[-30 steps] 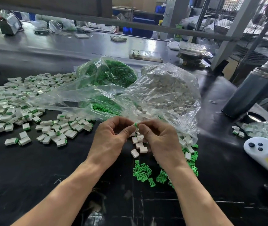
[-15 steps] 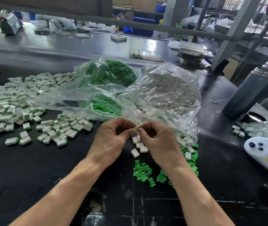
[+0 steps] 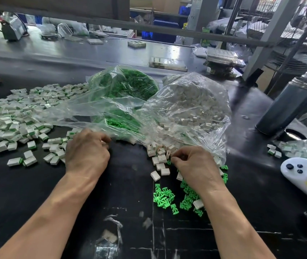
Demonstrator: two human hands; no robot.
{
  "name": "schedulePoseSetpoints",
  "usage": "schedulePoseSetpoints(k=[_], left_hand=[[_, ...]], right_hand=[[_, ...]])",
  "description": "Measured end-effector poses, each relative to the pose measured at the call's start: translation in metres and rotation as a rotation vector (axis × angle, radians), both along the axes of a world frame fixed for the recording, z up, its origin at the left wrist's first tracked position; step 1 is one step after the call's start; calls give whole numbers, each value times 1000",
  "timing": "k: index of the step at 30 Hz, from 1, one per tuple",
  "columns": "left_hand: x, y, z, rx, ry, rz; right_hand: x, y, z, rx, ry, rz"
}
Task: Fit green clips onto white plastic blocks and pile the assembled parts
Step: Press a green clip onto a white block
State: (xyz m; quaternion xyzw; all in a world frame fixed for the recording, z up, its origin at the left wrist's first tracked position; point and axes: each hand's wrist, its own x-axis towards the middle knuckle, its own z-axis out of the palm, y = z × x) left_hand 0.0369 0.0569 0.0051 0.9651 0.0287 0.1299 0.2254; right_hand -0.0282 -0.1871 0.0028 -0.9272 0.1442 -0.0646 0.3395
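Our left hand [image 3: 87, 152] sits with fingers curled at the near edge of the pile of assembled parts [image 3: 12, 126]; something pale shows at the fingertips, probably a finished block being let go, though we cannot tell whether the fingers actually grip it. Our right hand [image 3: 195, 165] has its fingers bent down among the loose white blocks [image 3: 160, 159] spilling from the mouth of the clear bag of white blocks [image 3: 191, 109], pinching at one of them; a scatter of loose green clips [image 3: 164, 198] lies just below that wrist, and the bag of green clips [image 3: 128, 86] stands behind.

To do this step well, we judge it best to drop the finished part squarely onto the pile on the left so it does not mix with bare blocks, then lift one block with its slotted side facing us, take a single clip by its wide end, line the prongs up with the slot and press straight until it seats flush.

We can read no brand, label or writing anywhere; the white handheld device [image 3: 302, 174] at the right shows only dark buttons and a yellow strip
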Motion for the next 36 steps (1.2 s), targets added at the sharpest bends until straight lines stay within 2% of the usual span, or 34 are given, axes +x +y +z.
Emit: schedulePoseSetpoints(k=[2,4,8,12,25,30,33,36], left_hand=[[-2,-6,0,38,-58,-20],[-7,-17,-2,-5,-91,-103],[-18,-41,-9,-162,12,-273],[-23,-56,-18,-222,-11,-393],[-22,-65,-22,-276,-25,-429],[-20,-63,-27,-301,-29,-429],[-20,-64,-27,-404,-4,-404],[-20,-63,-26,-499,35,-411]], right_hand=[[1,3,-1,-40,36,-1],[2,6,-1,-64,50,-9],[4,9,-2,-73,48,-11],[6,10,-2,-141,66,-31],[5,14,-3,-212,15,-18],[4,14,-3,-37,-137,-39],[2,15,-2,176,-262,-40],[0,17,-1,392,-299,-34]])
